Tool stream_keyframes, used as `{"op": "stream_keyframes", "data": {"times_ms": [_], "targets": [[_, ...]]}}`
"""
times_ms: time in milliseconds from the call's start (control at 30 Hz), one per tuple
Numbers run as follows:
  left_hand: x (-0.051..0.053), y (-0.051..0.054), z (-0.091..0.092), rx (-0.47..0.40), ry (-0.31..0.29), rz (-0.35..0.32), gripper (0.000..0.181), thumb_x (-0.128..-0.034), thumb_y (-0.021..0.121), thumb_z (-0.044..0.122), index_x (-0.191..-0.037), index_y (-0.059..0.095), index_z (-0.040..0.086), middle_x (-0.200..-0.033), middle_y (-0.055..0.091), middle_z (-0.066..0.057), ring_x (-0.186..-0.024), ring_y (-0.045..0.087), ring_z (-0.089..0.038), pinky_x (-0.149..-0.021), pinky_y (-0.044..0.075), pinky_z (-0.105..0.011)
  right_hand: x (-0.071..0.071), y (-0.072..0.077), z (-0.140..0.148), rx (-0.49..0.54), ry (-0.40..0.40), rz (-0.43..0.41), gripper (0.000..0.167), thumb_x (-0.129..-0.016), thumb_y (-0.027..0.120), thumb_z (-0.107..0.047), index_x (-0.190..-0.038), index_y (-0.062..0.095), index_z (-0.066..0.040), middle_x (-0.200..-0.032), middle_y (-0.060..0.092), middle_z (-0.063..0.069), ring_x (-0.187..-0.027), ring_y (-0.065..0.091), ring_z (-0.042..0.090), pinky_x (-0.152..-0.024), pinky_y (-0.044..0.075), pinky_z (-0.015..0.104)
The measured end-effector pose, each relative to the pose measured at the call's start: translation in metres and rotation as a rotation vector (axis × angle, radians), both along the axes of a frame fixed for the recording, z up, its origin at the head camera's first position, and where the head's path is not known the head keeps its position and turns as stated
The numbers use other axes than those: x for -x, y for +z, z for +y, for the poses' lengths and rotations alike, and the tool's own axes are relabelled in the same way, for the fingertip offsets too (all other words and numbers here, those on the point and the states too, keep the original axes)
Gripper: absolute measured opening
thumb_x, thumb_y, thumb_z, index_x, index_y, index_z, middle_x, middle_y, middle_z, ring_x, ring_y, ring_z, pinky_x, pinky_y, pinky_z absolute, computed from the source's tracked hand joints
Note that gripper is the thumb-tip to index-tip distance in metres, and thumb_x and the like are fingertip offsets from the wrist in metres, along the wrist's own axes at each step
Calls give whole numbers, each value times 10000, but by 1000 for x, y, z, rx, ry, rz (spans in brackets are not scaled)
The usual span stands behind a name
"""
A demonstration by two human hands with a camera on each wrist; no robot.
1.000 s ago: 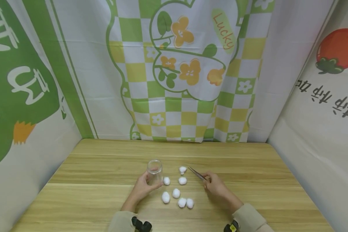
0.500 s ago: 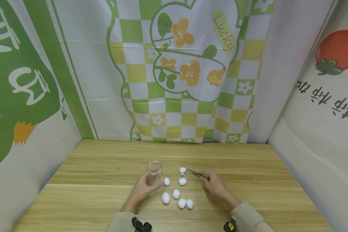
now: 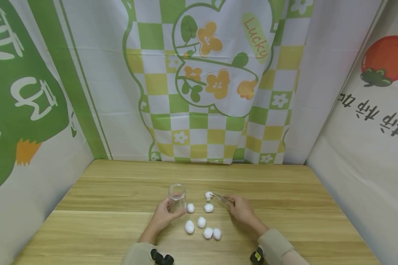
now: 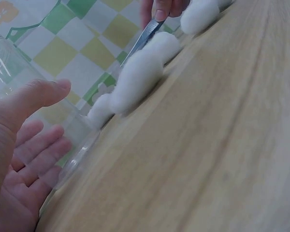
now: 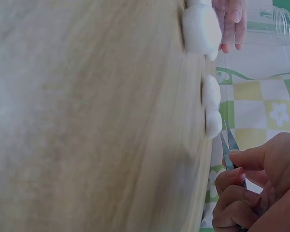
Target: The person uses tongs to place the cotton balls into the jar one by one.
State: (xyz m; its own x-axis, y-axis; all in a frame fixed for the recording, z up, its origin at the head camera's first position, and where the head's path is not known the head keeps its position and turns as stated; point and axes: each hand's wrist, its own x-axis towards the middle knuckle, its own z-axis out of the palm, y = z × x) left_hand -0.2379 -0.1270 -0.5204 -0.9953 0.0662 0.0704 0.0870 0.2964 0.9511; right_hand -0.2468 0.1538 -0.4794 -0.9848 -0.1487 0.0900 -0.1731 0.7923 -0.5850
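Slim silver metal tweezers (image 3: 223, 198) at farthest round white cotton ball (image 3: 207, 195)
Your right hand (image 3: 242, 210) pinches them, tips parted, contact unclear; your left hand (image 3: 163, 216) grips the clear cylindrical jar (image 3: 177, 195), upright on the wooden worktop (image 3: 285, 195).

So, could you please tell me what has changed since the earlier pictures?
The right hand has shifted slightly left, bringing the tweezers to the farthest cotton ball, tips apart. Nothing was let go. The left hand still holds the jar; the other cotton balls stayed put.
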Motion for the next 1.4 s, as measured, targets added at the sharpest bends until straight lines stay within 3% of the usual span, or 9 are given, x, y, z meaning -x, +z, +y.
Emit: {"op": "stream_keyframes", "data": {"times_ms": [200,300,367,467,633,967,1200,1400], "targets": [[0,1,0,-12,8,-6,629,-767,804,196,-1314,526,57,-1397,537,-229,-1333,478,-412,-1140,332,-557,2,-1,-2,-6,-6,-1,270,-923,596,-115,-1182,674,-127,-546,364,-56,-468,307,83,-433,216,201],[-1,0,0,-8,5,-5,627,-767,804,200,-1313,527,62,-1395,542,-224,-1333,480,-408,-1140,333,-556,3,-1,-3,-21,-12,-8,273,-918,601,-118,-1180,676,-139,-574,455,-14,-478,315,92,-438,225,210],[-1,1,0,-4,0,-4,627,-771,802,207,-1315,525,63,-1401,536,-222,-1339,473,-410,-1141,329,-560,3,-1,-4,-30,-11,-11,277,-911,607,-112,-1176,679,-142,-665,581,46,-489,344,108,-439,245,220],[-2,1,1,2,-1,-5,630,-771,803,217,-1314,524,61,-1404,532,-226,-1341,468,-416,-1140,328,-564,3,-1,-6,-42,-8,-18,279,-898,616,-103,-1166,684,-140,-930,715,137,-544,428,137,-451,279,236],[-2,1,0,9,11,-11,635,-768,805,222,-1314,525,57,-1409,525,-231,-1341,466,-420,-1140,334,-556,5,-2,-8,-48,-2,-25,244,-887,634,-97,-1121,698,-123,-1130,714,173,-703,539,178,-507,323,250],[-2,1,1,17,6,-3,640,-771,802,233,-1319,521,55,-1422,511,-233,-1346,455,-432,-1133,340,-564,8,-4,-7,-23,-18,-23,158,-855,625,-49,-982,688,-118,-753,643,73,-627,459,155,-505,308,255],[-3,2,3,-40,6,22,584,-767,805,142,-1287,551,60,-1345,591,-208,-1300,525,-375,-1119,380,-523,7,-4,-7,-16,-52,-10,165,-886,613,-81,-1014,702,-132,-871,731,81,-681,554,140,-540,368,254],[-4,3,3,-34,16,20,578,-762,807,137,-1277,558,50,-1332,599,-214,-1291,532,-378,-1114,385,-525,6,-3,-5,-4,-67,-22,173,-897,596,-95,-1029,697,-145,-773,695,27,-601,493,113,-508,319,243]]}}
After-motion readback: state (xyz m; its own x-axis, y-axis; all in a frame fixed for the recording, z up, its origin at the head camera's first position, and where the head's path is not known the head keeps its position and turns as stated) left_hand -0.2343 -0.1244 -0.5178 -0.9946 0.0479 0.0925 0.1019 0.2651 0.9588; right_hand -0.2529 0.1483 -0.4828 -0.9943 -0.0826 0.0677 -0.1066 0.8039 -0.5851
